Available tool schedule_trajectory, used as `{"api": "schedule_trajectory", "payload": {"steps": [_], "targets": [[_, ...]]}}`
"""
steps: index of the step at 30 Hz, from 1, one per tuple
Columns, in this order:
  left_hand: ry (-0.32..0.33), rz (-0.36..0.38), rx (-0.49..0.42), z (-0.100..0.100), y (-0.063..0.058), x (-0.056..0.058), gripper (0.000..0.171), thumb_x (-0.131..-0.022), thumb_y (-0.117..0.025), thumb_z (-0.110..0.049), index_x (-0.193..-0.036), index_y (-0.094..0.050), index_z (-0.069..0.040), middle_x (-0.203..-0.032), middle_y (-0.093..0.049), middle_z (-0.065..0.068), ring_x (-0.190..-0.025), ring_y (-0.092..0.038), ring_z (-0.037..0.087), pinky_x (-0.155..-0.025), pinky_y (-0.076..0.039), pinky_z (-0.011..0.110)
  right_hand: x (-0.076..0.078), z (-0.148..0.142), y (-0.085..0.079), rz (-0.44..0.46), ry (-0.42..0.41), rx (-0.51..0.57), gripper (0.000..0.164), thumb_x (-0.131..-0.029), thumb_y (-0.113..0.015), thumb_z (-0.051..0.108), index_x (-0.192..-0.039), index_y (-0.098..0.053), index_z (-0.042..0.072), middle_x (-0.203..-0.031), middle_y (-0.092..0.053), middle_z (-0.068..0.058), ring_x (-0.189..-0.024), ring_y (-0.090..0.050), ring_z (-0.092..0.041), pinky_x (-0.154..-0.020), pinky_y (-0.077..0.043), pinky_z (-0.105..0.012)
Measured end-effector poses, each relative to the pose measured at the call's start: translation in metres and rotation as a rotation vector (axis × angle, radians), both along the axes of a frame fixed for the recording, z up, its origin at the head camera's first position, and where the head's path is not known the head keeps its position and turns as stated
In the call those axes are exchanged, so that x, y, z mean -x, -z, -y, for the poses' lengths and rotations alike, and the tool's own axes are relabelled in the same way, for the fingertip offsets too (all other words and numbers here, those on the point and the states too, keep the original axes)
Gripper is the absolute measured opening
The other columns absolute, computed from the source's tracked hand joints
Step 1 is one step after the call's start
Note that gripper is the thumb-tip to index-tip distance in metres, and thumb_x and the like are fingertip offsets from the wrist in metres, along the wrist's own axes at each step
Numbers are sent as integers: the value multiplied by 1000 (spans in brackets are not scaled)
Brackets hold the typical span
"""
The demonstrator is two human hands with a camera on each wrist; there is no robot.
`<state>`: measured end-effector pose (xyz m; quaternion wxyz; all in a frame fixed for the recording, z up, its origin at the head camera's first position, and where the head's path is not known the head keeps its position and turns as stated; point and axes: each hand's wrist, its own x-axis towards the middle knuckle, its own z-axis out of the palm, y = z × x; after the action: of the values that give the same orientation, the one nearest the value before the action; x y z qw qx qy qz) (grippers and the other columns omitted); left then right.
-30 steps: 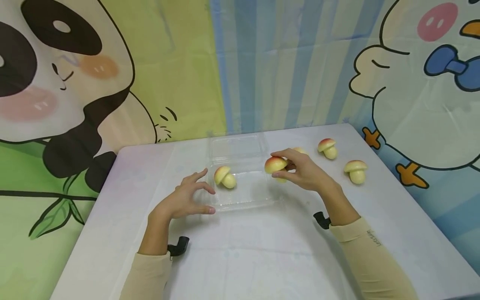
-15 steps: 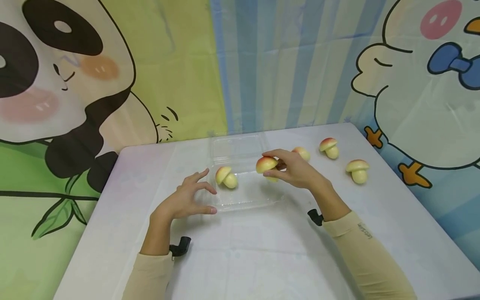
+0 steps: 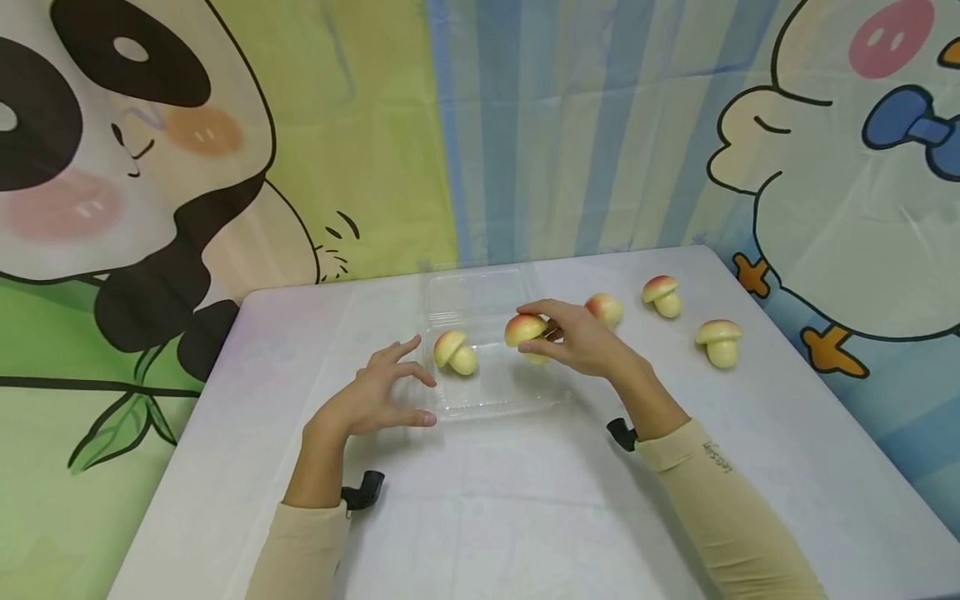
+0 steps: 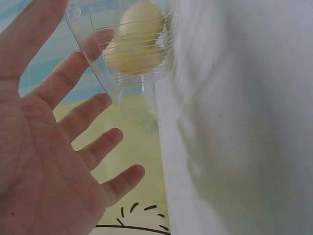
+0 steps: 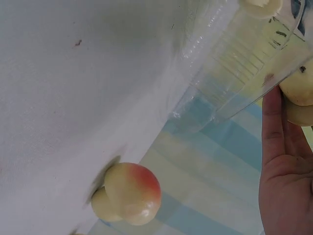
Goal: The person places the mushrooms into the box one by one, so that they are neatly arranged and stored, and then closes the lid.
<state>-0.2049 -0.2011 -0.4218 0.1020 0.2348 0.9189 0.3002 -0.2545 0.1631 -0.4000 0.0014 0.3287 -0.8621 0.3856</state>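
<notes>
My right hand (image 3: 581,337) pinches a toy mushroom (image 3: 522,330) with a red-and-yellow cap, holding it over the right part of a clear plastic clamshell box (image 3: 495,396). In the right wrist view this mushroom (image 5: 299,90) is partly cut off by the frame edge. Another mushroom (image 3: 456,354) lies tilted at the left inside the box; the left wrist view shows a mushroom (image 4: 139,39) through the clear wall. My left hand (image 3: 367,396) has its fingers spread beside the box's left edge and holds nothing. Whether its fingertips touch the wall, I cannot tell.
The box's lid (image 3: 480,292) lies folded back behind it. To the right on the white table (image 3: 480,533) are three more mushrooms: one just behind my right hand (image 3: 604,308), one at the back (image 3: 662,297), one farther right (image 3: 720,342). A printed curtain (image 3: 540,125) hangs behind.
My right hand has moved left with its mushroom, from the box's right edge to over its inside. The mushroom behind that hand has come into fuller view. My left hand keeps its place.
</notes>
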Motion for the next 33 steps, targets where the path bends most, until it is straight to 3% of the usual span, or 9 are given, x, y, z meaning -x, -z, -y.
{"api": "schedule_trajectory", "payload": {"steps": [6,17,25,33], "targets": [[0,1,2,-1,1,1,50,-73,-88,-57,-112,-73,-29,-172,-18,-4,-157,-10,38,-109,-18,82,4,4,2,2,13,-32,55,-94,-78,31,-141,-58,9,-137,-63,-4,-101,-71,-19,-89,-58,-34],[0,4,5,0,3,1,51,-73,-88,-60,-112,-73,-30,-171,-17,-6,-157,-10,37,-110,-17,82,10,16,2,23,-17,-5,57,-88,-83,23,-136,-58,5,-133,-60,-10,-105,-69,-29,-86,-60,-34],[-4,-2,18,0,1,2,51,-73,-88,-58,-112,-73,-30,-172,-19,-2,-157,-10,39,-109,-18,82,11,29,3,41,36,-91,55,-90,-81,33,-136,-61,10,-132,-65,-5,-89,-72,-17,-83,-58,-35],[-6,-2,11,-1,1,1,52,-73,-88,-59,-112,-73,-30,-172,-19,-3,-157,-10,38,-110,-17,81,13,38,7,65,39,-118,56,-89,-82,32,-136,-62,9,-128,-67,-6,-90,-70,-18,-83,-57,-35]]}}
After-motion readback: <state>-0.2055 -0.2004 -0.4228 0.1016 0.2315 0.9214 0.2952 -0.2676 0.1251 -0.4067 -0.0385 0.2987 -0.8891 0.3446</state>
